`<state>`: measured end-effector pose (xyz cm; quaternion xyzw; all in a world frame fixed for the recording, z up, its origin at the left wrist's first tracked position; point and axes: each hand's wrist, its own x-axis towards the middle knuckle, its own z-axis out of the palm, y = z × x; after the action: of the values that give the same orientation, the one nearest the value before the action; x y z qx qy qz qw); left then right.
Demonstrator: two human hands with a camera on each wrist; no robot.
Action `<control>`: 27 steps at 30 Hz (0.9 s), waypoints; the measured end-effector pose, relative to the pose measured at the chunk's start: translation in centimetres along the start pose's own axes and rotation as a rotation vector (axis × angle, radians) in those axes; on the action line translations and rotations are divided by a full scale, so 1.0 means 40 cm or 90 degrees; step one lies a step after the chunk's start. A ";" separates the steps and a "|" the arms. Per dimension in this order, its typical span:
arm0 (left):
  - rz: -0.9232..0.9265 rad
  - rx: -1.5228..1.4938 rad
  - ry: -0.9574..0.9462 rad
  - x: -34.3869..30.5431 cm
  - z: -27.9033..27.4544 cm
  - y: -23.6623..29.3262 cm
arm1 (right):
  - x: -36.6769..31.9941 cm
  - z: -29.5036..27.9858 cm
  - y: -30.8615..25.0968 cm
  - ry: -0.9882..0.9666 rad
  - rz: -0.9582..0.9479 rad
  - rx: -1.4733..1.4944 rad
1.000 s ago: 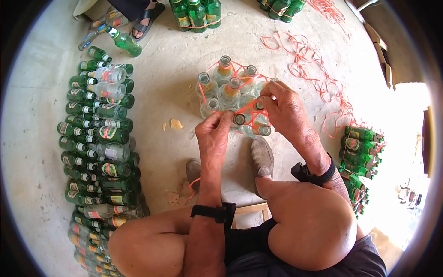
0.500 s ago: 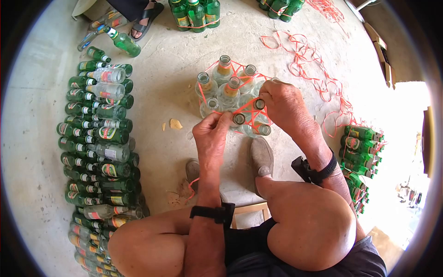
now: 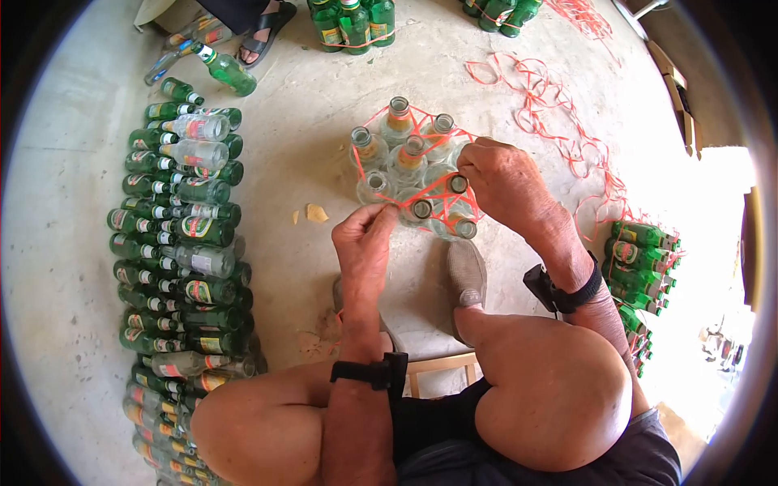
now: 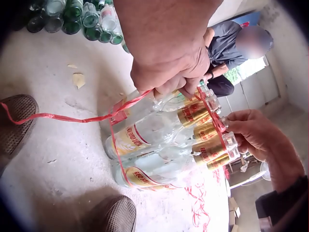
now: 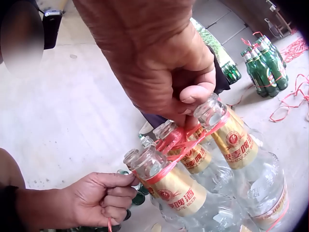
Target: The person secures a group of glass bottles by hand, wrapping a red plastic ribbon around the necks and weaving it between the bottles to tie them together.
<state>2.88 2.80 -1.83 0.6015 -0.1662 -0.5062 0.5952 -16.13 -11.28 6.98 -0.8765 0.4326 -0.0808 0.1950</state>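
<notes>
A cluster of clear glass beer bottles [image 3: 407, 166] with gold neck labels stands upright on the floor between my feet. Red plastic string [image 5: 161, 173] loops around their necks, and another loop runs low around their bodies. My left hand [image 3: 362, 243] pinches a strand of it at the near left side of the cluster. From that fist a loose tail of string [image 4: 58, 117] trails over a shoe. At the right-hand necks, my right hand [image 3: 512, 185] has its fingers curled down among the bottle tops, pinching the string there; its fingertips are partly hidden by the necks.
Green and clear bottles [image 3: 194, 231] lie stacked in a long row at left. Tied green bundles stand at the back [image 3: 354, 28] and lie at right [image 3: 640, 259]. Loose red string [image 3: 559, 121] sprawls over the floor. Another person's sandalled foot [image 3: 258, 44] is at the back.
My left hand has drawn slightly down and left from the bottle necks. My right hand has turned, its fingers now tucked down at the necks. The bottles stay in place.
</notes>
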 end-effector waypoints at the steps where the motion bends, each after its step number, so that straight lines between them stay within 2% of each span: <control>1: 0.017 0.022 0.008 0.004 0.000 -0.001 | -0.005 0.001 -0.007 0.019 -0.002 0.001; 4: 0.122 0.051 0.038 0.010 0.015 -0.018 | -0.036 0.002 -0.046 0.057 -0.036 -0.003; 6: 0.156 0.105 0.054 0.009 0.019 -0.022 | -0.050 0.003 -0.060 0.063 -0.091 -0.013; 10: 0.206 0.189 0.076 0.016 0.023 -0.017 | -0.057 0.025 -0.051 0.093 -0.090 -0.030; 16: 0.207 0.180 0.130 0.016 0.035 -0.001 | -0.056 0.031 -0.053 0.135 -0.108 -0.019; 27: 0.272 0.219 0.140 0.025 0.026 0.000 | -0.059 0.024 -0.052 0.112 -0.094 -0.013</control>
<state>2.46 1.42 -1.99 0.6961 -0.3066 -0.2657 0.5923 -15.78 -8.02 7.02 -0.8976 0.3827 -0.1672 0.1410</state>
